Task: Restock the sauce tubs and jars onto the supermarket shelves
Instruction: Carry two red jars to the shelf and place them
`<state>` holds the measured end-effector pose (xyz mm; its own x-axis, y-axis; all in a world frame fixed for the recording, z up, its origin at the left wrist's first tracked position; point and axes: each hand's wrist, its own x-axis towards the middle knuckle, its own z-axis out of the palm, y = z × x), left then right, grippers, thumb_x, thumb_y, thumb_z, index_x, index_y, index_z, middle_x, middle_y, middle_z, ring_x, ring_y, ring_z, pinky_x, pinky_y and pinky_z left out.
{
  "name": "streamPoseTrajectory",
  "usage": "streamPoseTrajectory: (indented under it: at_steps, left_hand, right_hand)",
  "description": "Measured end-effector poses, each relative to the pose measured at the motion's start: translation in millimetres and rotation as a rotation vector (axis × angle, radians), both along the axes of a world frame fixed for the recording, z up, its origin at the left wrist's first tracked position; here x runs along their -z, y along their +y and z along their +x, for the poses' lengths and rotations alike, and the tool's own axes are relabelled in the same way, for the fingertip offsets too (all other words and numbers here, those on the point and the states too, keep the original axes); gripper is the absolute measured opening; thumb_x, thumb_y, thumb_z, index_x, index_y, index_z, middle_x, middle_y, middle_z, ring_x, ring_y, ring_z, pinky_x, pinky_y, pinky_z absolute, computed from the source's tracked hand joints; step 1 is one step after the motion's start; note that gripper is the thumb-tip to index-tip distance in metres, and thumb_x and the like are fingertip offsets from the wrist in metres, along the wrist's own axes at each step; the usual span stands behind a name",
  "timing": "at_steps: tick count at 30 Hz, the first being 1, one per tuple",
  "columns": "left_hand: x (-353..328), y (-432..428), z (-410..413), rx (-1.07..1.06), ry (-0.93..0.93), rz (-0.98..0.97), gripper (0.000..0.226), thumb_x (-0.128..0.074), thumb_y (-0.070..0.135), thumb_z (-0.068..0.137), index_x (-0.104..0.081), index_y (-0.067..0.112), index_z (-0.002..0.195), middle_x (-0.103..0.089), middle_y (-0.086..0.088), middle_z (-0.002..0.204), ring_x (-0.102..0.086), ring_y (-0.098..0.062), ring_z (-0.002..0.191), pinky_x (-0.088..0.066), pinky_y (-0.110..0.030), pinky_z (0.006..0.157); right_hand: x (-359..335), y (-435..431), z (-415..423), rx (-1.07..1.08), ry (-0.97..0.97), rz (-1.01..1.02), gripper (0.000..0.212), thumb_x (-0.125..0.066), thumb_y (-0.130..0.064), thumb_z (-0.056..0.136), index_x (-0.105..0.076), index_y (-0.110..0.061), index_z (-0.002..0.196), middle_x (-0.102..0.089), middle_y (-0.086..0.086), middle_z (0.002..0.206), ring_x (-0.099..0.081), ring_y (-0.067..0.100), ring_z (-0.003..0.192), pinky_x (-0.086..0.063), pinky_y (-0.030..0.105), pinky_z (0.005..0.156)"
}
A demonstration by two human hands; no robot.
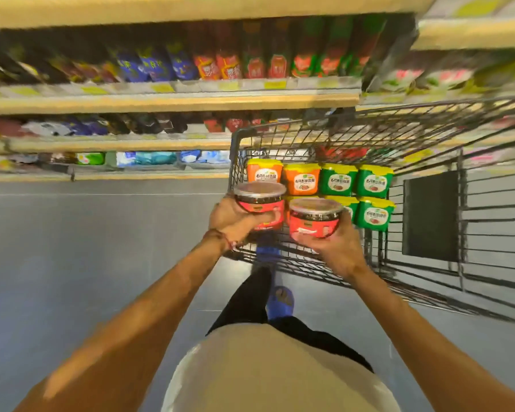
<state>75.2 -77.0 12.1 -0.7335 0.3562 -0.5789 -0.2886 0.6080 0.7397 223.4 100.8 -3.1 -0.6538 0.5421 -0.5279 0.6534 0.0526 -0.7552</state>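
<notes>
Over cart (pixel 309 138), red tubs (pixel 260 203) in both hands (pixel 232 218)

Arms outstretched; left hand (pixel 229 218) around the left tub (pixel 260 200), right hand (pixel 339 248) around the right tub (pixel 314 218).

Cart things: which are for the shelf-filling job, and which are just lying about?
For the job: left red tub in left hand, right red tub in right hand, orange tubs, green tubs, cart, shelves.
Just there: black panel, blue shoe.
</notes>
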Motion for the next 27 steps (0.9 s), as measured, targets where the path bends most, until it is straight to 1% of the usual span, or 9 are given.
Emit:
streamPoseTrajectory:
  at_steps: [3,7,10,13,15,18,21,25,27]
  left_hand:
    - [-23,-17,20,-0.112,0.122,0.019,0.085,-0.095,0.058,0.045,-0.056,0.034,0.117,-0.07,0.011,0.113,-0.067,-0.009,0.108,-0.055,-0.034,0.1]
    - [-56,-55,50,-0.215,0.243,0.064,0.107,-0.09,0.065,0.041,-0.058,0.019,0.132,-0.072,0.004,0.118,-0.069,-0.012,0.109,-0.058,-0.037,0.097]
    - [-89,-90,65,-0.284,0.314,0.107,0.1,-0.095,0.056,0.048,-0.058,0.019,0.133,-0.07,0.005,0.119,-0.067,-0.01,0.11,-0.056,-0.028,0.097]
    - [-116,-131,72,-0.385,0.367,0.117,0.095,-0.097,0.05,0.05,-0.058,0.02,0.131,-0.07,0.004,0.118,-0.067,-0.01,0.105,-0.056,-0.022,0.094]
    - [-129,-160,69,-0.45,0.399,0.128,0.1,-0.09,0.062,0.042,-0.059,0.022,0.128,-0.07,0.005,0.116,-0.068,-0.012,0.105,-0.056,-0.029,0.095]
    - [-146,-209,60,-0.52,0.46,0.164,0.102,-0.086,0.064,0.041,-0.059,0.02,0.13,-0.07,0.005,0.117,-0.068,-0.01,0.106,-0.057,-0.033,0.097]
    - [-160,-266,47,-0.583,0.516,0.183,0.106,-0.089,0.062,0.042,-0.058,0.02,0.135,-0.07,0.005,0.121,-0.068,-0.007,0.109,-0.057,-0.033,0.098]
    - [-174,-359,20,-0.668,0.595,0.186,0.107,-0.088,0.064,0.041,-0.059,0.023,0.135,-0.07,0.009,0.119,-0.067,-0.002,0.106,-0.056,-0.02,0.092]
    - [-182,-410,5,-0.687,0.628,0.182,0.109,-0.087,0.065,0.041,-0.057,0.022,0.137,-0.069,0.007,0.121,-0.067,-0.004,0.106,-0.053,-0.011,0.088]
  right_hand:
    - [-21,-12,10,-0.016,0.117,0.053,0.108,-0.095,-0.068,0.037,-0.051,-0.034,0.13,-0.072,-0.013,0.118,-0.07,0.01,0.107,-0.057,0.043,0.098]
    - [-53,-36,17,-0.055,0.202,0.126,0.098,-0.098,-0.053,0.046,-0.053,-0.033,0.131,-0.071,-0.014,0.118,-0.07,0.007,0.106,-0.059,0.038,0.095]
    - [-80,-61,14,-0.115,0.267,0.13,0.099,-0.101,-0.036,0.052,-0.05,-0.027,0.137,-0.069,-0.009,0.121,-0.069,0.012,0.107,-0.059,0.036,0.094]
    - [-108,-93,5,-0.195,0.339,0.15,0.099,-0.101,-0.039,0.052,-0.049,-0.029,0.136,-0.067,-0.011,0.122,-0.068,0.012,0.11,-0.058,0.034,0.094]
    - [-127,-118,-6,-0.237,0.376,0.16,0.1,-0.1,-0.042,0.049,-0.049,-0.031,0.134,-0.066,-0.013,0.122,-0.066,0.009,0.111,-0.057,0.026,0.091]
    - [-152,-165,-31,-0.33,0.444,0.159,0.109,-0.096,-0.052,0.045,-0.046,-0.03,0.139,-0.066,-0.015,0.124,-0.066,0.007,0.112,-0.057,0.029,0.092]
    - [-170,-227,-61,-0.386,0.521,0.211,0.107,-0.101,-0.038,0.049,-0.047,-0.021,0.141,-0.065,-0.015,0.12,-0.065,0.004,0.105,-0.056,0.02,0.089]
    - [-190,-324,-106,-0.375,0.601,0.143,0.095,-0.103,-0.022,0.052,-0.05,-0.034,0.13,-0.067,-0.024,0.112,-0.066,-0.003,0.103,-0.054,0.016,0.085]
    - [-200,-375,-127,-0.363,0.617,0.104,0.097,-0.103,-0.018,0.053,-0.05,-0.03,0.133,-0.067,-0.02,0.116,-0.066,-0.003,0.106,-0.055,0.018,0.087]
